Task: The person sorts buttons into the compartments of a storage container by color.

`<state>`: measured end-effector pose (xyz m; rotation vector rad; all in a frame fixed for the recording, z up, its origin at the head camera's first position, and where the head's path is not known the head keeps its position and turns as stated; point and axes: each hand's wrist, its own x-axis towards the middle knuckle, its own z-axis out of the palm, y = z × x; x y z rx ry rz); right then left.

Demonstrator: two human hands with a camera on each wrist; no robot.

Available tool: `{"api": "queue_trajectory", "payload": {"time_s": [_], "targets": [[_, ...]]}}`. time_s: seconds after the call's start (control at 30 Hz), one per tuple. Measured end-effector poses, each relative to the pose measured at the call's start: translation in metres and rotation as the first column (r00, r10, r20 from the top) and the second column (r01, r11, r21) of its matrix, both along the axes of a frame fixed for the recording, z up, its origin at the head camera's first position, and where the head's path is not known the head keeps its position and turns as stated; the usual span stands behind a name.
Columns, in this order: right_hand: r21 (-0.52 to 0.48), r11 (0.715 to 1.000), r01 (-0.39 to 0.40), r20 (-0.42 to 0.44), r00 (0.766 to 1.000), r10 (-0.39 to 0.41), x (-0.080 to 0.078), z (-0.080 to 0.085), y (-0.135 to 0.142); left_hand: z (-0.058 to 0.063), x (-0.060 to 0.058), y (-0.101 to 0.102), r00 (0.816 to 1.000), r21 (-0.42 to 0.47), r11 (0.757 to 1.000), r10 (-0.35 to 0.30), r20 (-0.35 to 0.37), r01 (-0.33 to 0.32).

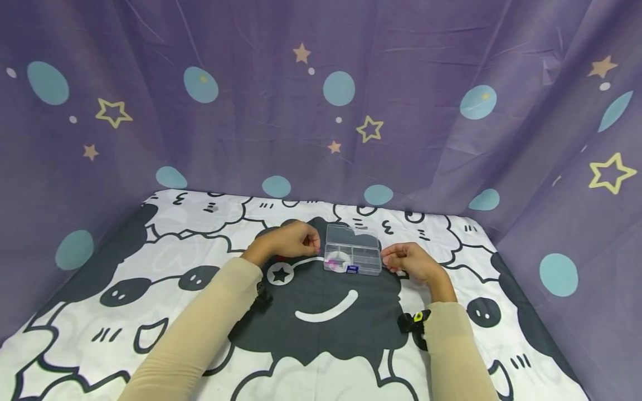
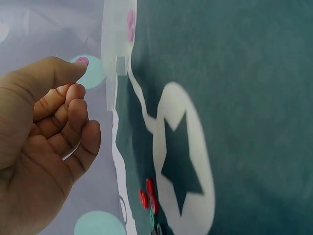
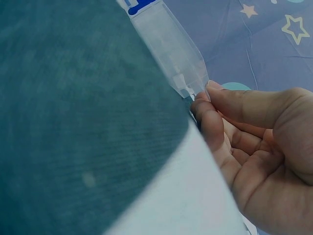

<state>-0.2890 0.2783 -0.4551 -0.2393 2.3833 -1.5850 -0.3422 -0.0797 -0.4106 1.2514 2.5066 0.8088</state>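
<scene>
A clear plastic box [image 1: 367, 262] with compartments lies on the cloth, its transparent lid [image 1: 346, 236] raised at the back. Inside its left compartment are pink buttons [image 2: 130, 27]. Just left of the box is my left hand [image 1: 297, 239], pinching a small pink button [image 2: 83, 60] between thumb and forefinger while the other fingers curl loosely. My right hand [image 1: 412, 262] pinches the box's right end between thumb and fingers. The blue latch tab [image 1: 353, 269] shows on the front side.
Red buttons [image 2: 149, 191] and several darker ones lie on the cloth below my left hand, mostly hidden behind it in the head view. A sheep-print cloth [image 1: 331, 340] covers the table. Beyond it hangs a purple curtain [image 1: 411, 83] with stars.
</scene>
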Motion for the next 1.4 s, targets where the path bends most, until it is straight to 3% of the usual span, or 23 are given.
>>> {"api": "queue_trajectory", "payload": {"time_s": [0.67,0.9,1.4], "targets": [[-0.006,1.000,-0.007,0.004,1.000,0.007,0.001,0.000,0.002,-0.007,0.002,0.023,0.999,0.030,0.999,-0.034,0.022,0.033],[-0.003,1.000,-0.009,0.004,1.000,0.009,0.001,0.001,0.001,-0.005,0.001,0.009,0.999,0.027,0.999,0.017,0.040,-0.018],[0.000,1.000,-0.008,0.008,1.000,0.008,0.001,0.001,0.001,-0.003,-0.004,-0.038,0.994,-0.008,0.994,0.107,0.004,-0.107]]}}
